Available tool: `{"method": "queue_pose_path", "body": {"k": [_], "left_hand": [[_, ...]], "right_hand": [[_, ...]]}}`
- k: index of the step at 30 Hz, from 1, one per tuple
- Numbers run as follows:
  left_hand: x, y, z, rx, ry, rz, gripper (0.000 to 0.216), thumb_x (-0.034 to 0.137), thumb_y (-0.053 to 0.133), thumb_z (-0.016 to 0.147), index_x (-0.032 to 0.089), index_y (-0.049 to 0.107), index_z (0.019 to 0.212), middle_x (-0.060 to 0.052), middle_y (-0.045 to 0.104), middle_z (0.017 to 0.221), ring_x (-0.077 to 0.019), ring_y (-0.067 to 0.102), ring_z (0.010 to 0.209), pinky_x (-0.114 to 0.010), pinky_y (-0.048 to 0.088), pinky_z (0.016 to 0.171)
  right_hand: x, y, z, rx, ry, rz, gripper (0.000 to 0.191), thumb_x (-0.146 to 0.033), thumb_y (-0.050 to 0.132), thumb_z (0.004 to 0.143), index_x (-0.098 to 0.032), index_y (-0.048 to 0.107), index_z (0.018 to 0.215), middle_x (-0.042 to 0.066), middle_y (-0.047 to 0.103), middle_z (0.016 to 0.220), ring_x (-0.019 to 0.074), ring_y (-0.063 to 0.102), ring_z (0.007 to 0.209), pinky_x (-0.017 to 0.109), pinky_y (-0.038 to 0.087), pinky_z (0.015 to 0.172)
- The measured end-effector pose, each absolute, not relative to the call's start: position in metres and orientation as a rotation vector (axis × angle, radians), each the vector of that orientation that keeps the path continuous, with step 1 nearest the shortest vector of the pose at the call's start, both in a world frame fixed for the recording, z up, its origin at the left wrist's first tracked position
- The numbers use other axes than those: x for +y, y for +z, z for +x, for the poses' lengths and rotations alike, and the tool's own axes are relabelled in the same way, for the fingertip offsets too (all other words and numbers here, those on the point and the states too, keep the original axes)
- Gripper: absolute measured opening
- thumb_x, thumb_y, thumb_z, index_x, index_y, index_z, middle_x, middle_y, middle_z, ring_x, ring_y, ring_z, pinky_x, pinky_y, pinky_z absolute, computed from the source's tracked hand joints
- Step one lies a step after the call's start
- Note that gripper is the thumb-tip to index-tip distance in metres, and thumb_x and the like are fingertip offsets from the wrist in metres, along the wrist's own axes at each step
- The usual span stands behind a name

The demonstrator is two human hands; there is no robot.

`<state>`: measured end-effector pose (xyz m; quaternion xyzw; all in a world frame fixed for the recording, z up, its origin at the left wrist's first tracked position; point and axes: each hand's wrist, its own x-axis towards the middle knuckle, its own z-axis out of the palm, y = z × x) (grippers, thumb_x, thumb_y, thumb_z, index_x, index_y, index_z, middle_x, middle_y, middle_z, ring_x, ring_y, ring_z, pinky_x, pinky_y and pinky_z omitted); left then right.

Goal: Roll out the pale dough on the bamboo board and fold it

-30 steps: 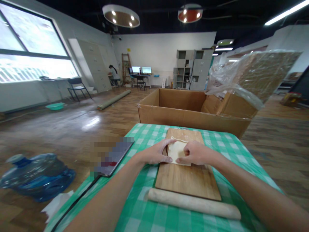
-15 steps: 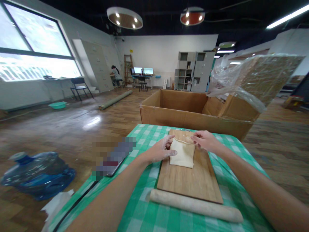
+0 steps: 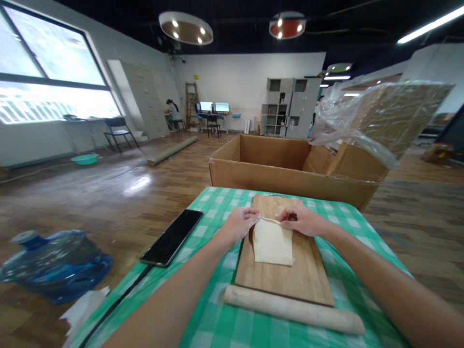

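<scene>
From where I stand, a wooden board (image 3: 282,280) lies on the desk (image 3: 213,270) under green checked cloth, and a pale dough sheet (image 3: 273,244) rests flat on its upper middle, well inside the board's near edge. The person's left hand (image 3: 239,224) reaches in over the board's left side, thumb and fingers together, apparently clamped on the sheet's far left corner. The right hand (image 3: 304,221) comes across the board's right side, its fingers seemingly pinching the far edge toward the other corner. As I judge it, the flattening is done: the sheet is thin and roughly squared. Only the far edge stands up as a narrow lip; the rest lies unfolded, so little beyond that rim looks worked. The rolling pin (image 3: 293,309) lies idle just in front of the board, and a phone (image 3: 172,238) sits well to its left, cable trailing.
</scene>
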<state>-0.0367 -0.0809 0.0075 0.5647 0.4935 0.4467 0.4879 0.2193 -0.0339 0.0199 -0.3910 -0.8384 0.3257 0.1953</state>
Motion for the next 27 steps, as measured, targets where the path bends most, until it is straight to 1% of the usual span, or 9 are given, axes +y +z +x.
{"method": "queue_pose_path", "body": {"k": [4, 8, 12, 15, 18, 20, 22, 25, 27], "left_hand": [[-0.083, 0.01, -0.036, 1.212, 1.075, 1.413, 0.017, 0.028, 0.076, 0.078, 0.015, 0.07, 0.087, -0.001, 0.069, 0.071, -0.0148, 0.061, 0.064, -0.025, 0.041, 0.059], [-0.083, 0.008, -0.037, 1.219, 1.092, 1.488, 0.014, 0.024, 0.072, 0.078, 0.015, 0.068, 0.09, -0.001, 0.068, 0.072, -0.0142, 0.061, 0.063, -0.024, 0.041, 0.059], [-0.084, 0.008, -0.038, 1.309, 1.061, 1.677, 0.012, 0.02, 0.066, 0.08, 0.015, 0.068, 0.09, -0.001, 0.068, 0.07, -0.0157, 0.061, 0.063, -0.026, 0.043, 0.059], [-0.087, 0.009, -0.037, 1.41, 1.013, 1.844, 0.011, 0.019, 0.061, 0.081, 0.016, 0.07, 0.086, -0.002, 0.068, 0.072, -0.0171, 0.063, 0.065, -0.028, 0.043, 0.061], [-0.09, 0.007, -0.035, 1.421, 1.002, 1.991, 0.013, 0.018, 0.058, 0.082, 0.018, 0.071, 0.085, -0.003, 0.07, 0.076, -0.0178, 0.064, 0.07, -0.028, 0.043, 0.064], [-0.092, 0.004, -0.034, 1.408, 1.009, 2.059, 0.014, 0.017, 0.057, 0.082, 0.018, 0.071, 0.085, -0.003, 0.071, 0.077, -0.0182, 0.064, 0.071, -0.028, 0.043, 0.065], [-0.093, 0.001, -0.034, 1.415, 1.002, 2.088, 0.013, 0.017, 0.057, 0.084, 0.018, 0.07, 0.084, -0.003, 0.07, 0.075, -0.0192, 0.064, 0.071, -0.029, 0.044, 0.066], [-0.092, -0.005, -0.035, 1.326, 0.955, 2.035, 0.006, 0.022, 0.069, 0.084, 0.017, 0.069, 0.081, -0.006, 0.069, 0.078, -0.0233, 0.066, 0.08, -0.034, 0.05, 0.076], [-0.091, -0.009, -0.036, 1.236, 0.95, 1.967, 0.013, 0.027, 0.073, 0.088, 0.016, 0.071, 0.092, -0.008, 0.071, 0.096, -0.0249, 0.067, 0.093, -0.038, 0.053, 0.087]], "right_hand": [[-0.037, 0.023, 0.218, -2.369, 0.964, -1.075, 0.02, -0.034, 0.068, 0.084, -0.017, 0.074, 0.093, 0.003, 0.072, 0.085, 0.0181, 0.062, 0.075, 0.029, 0.046, 0.068], [-0.039, 0.029, 0.217, -2.39, 0.948, -1.058, 0.025, -0.041, 0.063, 0.089, -0.018, 0.071, 0.091, 0.003, 0.071, 0.089, 0.0186, 0.061, 0.081, 0.03, 0.045, 0.073], [-0.039, 0.032, 0.215, -2.375, 0.835, -1.159, 0.038, -0.051, 0.053, 0.095, -0.019, 0.066, 0.08, 0.0, 0.064, 0.077, 0.0168, 0.054, 0.072, 0.028, 0.038, 0.064], [-0.04, 0.036, 0.209, -2.353, 0.765, -1.209, 0.046, -0.056, 0.049, 0.096, -0.02, 0.059, 0.069, -0.001, 0.058, 0.07, 0.0162, 0.05, 0.069, 0.029, 0.035, 0.062], [-0.055, 0.044, 0.195, -2.204, 0.958, -1.202, 0.052, -0.064, 0.046, 0.094, -0.02, 0.059, 0.068, 0.0, 0.056, 0.067, 0.0159, 0.05, 0.065, 0.029, 0.037, 0.061], [-0.072, 0.048, 0.18, -2.081, 1.174, -1.17, 0.055, -0.067, 0.044, 0.094, -0.019, 0.063, 0.074, 0.002, 0.06, 0.069, 0.0165, 0.054, 0.065, 0.028, 0.038, 0.06], [-0.09, 0.05, 0.161, -2.027, 1.295, -1.154, 0.059, -0.071, 0.042, 0.093, -0.019, 0.064, 0.075, 0.003, 0.062, 0.069, 0.0169, 0.056, 0.064, 0.028, 0.039, 0.059], [-0.108, 0.053, 0.131, -2.087, 1.319, -1.118, 0.062, -0.072, 0.04, 0.093, -0.02, 0.064, 0.07, 0.003, 0.061, 0.063, 0.0158, 0.055, 0.059, 0.028, 0.041, 0.057], [-0.111, 0.061, 0.108, -2.162, 1.251, -1.088, 0.062, -0.071, 0.043, 0.094, -0.019, 0.065, 0.067, 0.004, 0.062, 0.062, 0.0153, 0.056, 0.059, 0.027, 0.042, 0.057]]}}
